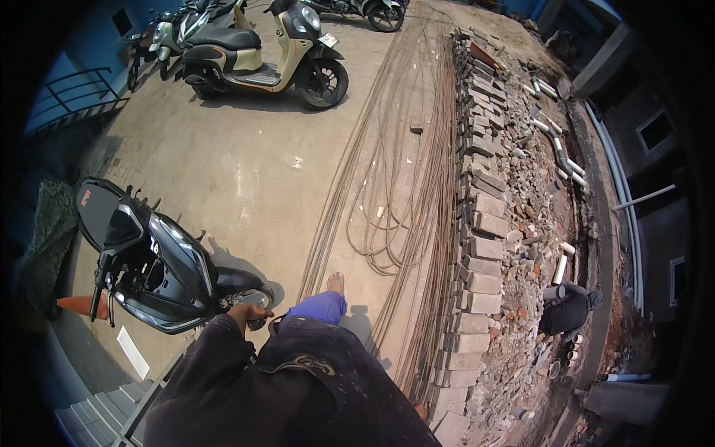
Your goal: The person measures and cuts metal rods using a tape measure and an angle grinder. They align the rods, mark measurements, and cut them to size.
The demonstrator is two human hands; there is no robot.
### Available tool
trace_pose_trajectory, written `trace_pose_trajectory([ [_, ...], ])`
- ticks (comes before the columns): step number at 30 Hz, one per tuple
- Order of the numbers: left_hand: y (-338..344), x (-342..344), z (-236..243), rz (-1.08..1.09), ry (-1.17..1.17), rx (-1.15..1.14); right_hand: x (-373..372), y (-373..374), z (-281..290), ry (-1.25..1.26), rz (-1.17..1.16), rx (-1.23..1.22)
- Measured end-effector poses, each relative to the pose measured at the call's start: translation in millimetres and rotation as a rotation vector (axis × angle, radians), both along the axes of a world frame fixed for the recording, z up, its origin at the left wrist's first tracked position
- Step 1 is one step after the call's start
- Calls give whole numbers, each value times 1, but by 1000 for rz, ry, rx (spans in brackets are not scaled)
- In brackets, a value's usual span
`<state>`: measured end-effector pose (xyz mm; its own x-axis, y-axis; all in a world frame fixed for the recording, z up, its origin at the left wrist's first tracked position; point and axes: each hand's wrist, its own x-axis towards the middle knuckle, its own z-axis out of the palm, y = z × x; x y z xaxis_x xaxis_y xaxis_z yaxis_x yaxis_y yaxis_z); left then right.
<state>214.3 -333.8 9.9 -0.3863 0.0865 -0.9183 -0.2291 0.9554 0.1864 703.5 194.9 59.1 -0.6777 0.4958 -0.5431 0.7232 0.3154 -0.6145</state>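
My left hand (249, 314) hangs beside my left hip, its fingers curled in. Something small and dark shows just under the fingers, but I cannot make out what it is. The nearest thing to this hand is a dark motorcycle (160, 261), whose wheel lies just beyond it. Of my right hand (421, 410) only a sliver of skin shows past my dark shirt, close to the bundle of long rods; its fingers are hidden. Ahead of my bare-looking foot, long thin rusty rods (417, 290) lie along the paving, some bent into loops.
Stacked grey paving blocks (484, 246) line the rods' right side. Past them are rubble and white pipes (573, 167), with a person in dark clothes (570, 309) bent over. A cream scooter (268, 56) stands ahead left. Grey steps (104, 413) lie at lower left.
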Motion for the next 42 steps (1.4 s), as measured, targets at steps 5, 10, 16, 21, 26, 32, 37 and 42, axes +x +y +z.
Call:
trace_pose_trajectory([
  [5, 56, -127, 29, 84, -81, 1, -259, 93, 7, -38, -606, -524],
  [10, 187, -260, 85, 10, 98, 216, -462, 138, 74, 187, -417, -511],
  [16, 411, -397, 162, -134, -27, 658, -686, 165, 113, 203, -94, -437],
  [21, 540, -523, 221, -289, 129, 915, -883, 210, 138, 111, 155, -514],
  [26, 604, -658, 261, -323, 116, 656, -1045, 292, 163, 46, 457, -527],
  [32, 643, -778, 273, -246, 217, 768, -1206, 345, 181, 82, 578, -815],
  [37, 666, -917, 237, -212, 79, 773, -1349, 414, 182, 135, 461, -818],
  [42, 670, -1110, 234, -286, 203, 579, -1491, 643, 223, 765, -425, -787],
])
